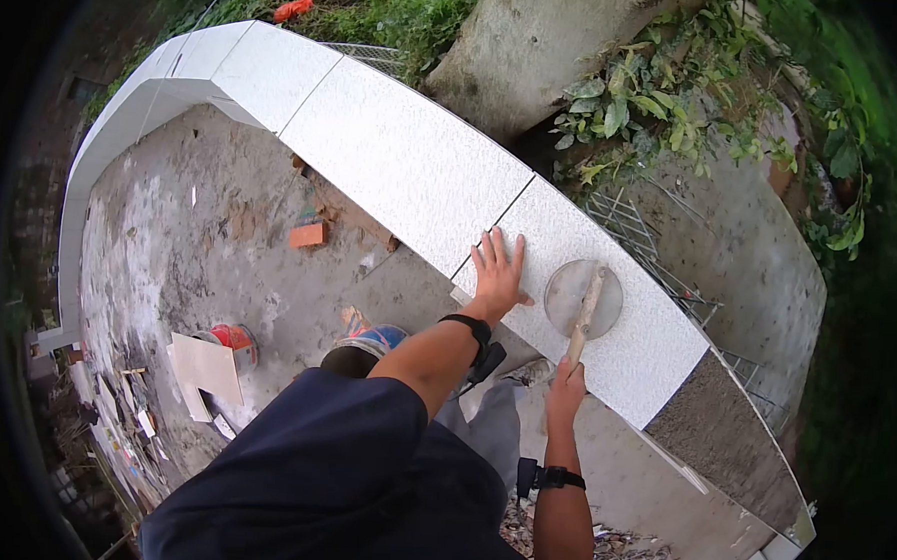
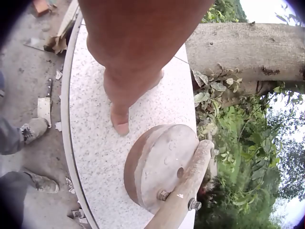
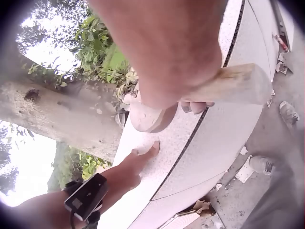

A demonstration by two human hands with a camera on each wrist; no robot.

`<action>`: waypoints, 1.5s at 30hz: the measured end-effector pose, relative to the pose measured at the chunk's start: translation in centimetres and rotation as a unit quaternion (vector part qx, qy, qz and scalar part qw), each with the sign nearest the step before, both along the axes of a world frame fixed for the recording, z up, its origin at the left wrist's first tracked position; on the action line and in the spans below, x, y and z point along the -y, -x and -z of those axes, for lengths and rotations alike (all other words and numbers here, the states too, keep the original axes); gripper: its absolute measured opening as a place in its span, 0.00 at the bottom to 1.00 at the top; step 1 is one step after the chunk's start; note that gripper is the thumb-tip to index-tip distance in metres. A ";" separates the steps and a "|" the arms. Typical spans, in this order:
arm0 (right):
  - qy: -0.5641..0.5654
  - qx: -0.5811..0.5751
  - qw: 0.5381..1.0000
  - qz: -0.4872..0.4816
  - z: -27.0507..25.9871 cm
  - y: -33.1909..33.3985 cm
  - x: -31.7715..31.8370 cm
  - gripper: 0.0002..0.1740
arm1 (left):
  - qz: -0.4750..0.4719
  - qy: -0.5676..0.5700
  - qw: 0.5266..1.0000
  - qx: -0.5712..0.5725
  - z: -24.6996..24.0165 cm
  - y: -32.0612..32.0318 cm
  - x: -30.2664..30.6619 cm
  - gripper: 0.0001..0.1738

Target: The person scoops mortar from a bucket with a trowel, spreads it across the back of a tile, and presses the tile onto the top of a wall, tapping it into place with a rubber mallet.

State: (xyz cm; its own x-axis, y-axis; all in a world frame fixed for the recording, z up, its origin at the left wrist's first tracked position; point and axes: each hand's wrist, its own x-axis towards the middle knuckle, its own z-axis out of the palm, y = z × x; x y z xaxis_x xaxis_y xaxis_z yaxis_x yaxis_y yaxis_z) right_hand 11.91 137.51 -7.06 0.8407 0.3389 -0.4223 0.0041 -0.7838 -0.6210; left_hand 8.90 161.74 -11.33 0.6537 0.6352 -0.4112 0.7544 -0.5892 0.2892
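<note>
A mallet [image 1: 586,304] with a thick round disc head and a bolted wooden handle is in my right hand [image 1: 565,387], whose fingers curl round the handle's near end. Its disc [image 2: 164,167] overlaps a speckled white stone slab [image 1: 637,373] on top of the curved wall. My left hand [image 1: 499,268] rests on the slab with spread fingers, beside the dark joint to the neighbouring slab [image 1: 409,143]. In the left wrist view the left thumb [image 2: 120,125] lies near the disc. The right wrist view shows the handle's butt [image 3: 245,85] projecting from the right hand.
Past the slab's right end lies a grey mortar bed [image 1: 732,433]. A tree trunk [image 1: 538,54] and leafy branches border the wall's far side. On the ground are an orange brick [image 1: 308,235], a bucket [image 1: 236,341], a board [image 1: 206,368] and a cleaver [image 2: 44,106].
</note>
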 end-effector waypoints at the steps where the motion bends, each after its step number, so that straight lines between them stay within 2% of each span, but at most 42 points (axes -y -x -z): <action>1: 0.015 0.026 0.999 -0.025 0.1 -0.3 -0.4 0.24 | -0.001 0.002 1.000 0.000 0.0 0.0 0.1 0.78; 5: -0.020 -0.060 0.998 0.028 -1.0 0.7 0.5 0.24 | -0.004 -0.005 1.000 0.023 0.3 0.2 -0.2 0.79; 9: -0.005 -0.045 0.998 0.035 -0.7 1.1 1.3 0.24 | -0.007 0.002 1.000 0.025 0.5 0.2 -0.2 0.78; 11: -0.009 -0.110 0.991 0.070 -0.6 0.5 1.0 0.23 | -0.008 0.002 1.000 0.019 0.3 -0.1 -0.4 0.78; 18: -0.031 -0.050 0.995 0.087 -0.7 2.6 2.7 0.22 | -0.007 0.010 1.000 0.005 -0.1 0.1 -0.2 0.78; 21: 0.005 -0.094 0.994 0.063 -0.6 1.7 2.2 0.22 | -0.007 0.009 1.000 0.010 0.1 -0.1 -0.6 0.78; 23: -0.022 -0.096 0.990 0.098 -2.6 2.5 1.9 0.22 | -0.006 0.016 1.000 0.006 0.1 0.3 -0.1 0.78; 26: -0.068 -0.042 0.992 0.101 -0.8 4.2 3.5 0.20 | 0.000 0.020 1.000 -0.002 0.1 0.2 -0.4 0.78; 29: -0.035 -0.072 0.992 0.099 1.8 3.3 4.2 0.21 | 0.002 -0.003 1.000 0.006 0.1 -0.3 -0.2 0.78; 32: -0.041 -0.109 0.982 0.146 -2.7 2.6 1.9 0.22 | -0.004 0.022 1.000 -0.015 -0.3 -0.3 -0.5 0.78; 33: -0.040 -0.112 0.982 0.148 -2.5 2.6 1.8 0.22 | -0.002 0.023 1.000 -0.019 0.0 -0.2 -0.5 0.78; 35: -0.075 -0.023 0.989 0.127 -1.4 2.7 2.2 0.22 | -0.001 -0.002 1.000 -0.001 0.6 0.0 -0.2 0.78; 36: -0.074 -0.023 0.988 0.132 -0.1 2.5 3.0 0.22 | 0.004 -0.001 1.000 -0.001 0.4 0.0 0.2 0.78; 37: -0.050 -0.012 0.993 0.107 2.4 1.9 3.7 0.22 | 0.001 0.006 1.000 -0.008 0.1 -0.3 0.1 0.78; 38: -0.028 -0.004 0.996 0.079 2.6 1.5 3.0 0.22 | -0.006 0.011 1.000 -0.016 -0.2 -0.2 -0.3 0.78; 39: -0.032 -0.006 0.997 0.075 2.3 1.5 3.1 0.22 | -0.010 0.007 1.000 -0.018 -0.6 -0.2 -0.5 0.78; 41: -0.033 -0.095 0.986 0.133 -2.2 1.0 1.1 0.23 | -0.003 0.023 0.999 -0.038 -0.9 -0.4 -0.5 0.77; 42: -0.027 -0.107 0.985 0.130 -2.4 1.9 1.4 0.23 | 0.004 0.002 1.000 0.003 0.5 0.1 -0.3 0.78; 45: -0.084 -0.055 0.985 0.138 -1.7 2.6 2.1 0.24 | 0.001 -0.004 1.000 0.014 0.7 0.1 -0.3 0.78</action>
State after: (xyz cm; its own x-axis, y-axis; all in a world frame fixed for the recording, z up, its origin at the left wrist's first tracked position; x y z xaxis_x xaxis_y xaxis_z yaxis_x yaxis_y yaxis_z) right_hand 9.33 135.41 -5.40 0.8632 0.1771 -0.4728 -0.2689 -0.6313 -0.7274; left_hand 8.76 161.99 -11.98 0.6668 0.6373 -0.3864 0.7445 -0.5937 0.3055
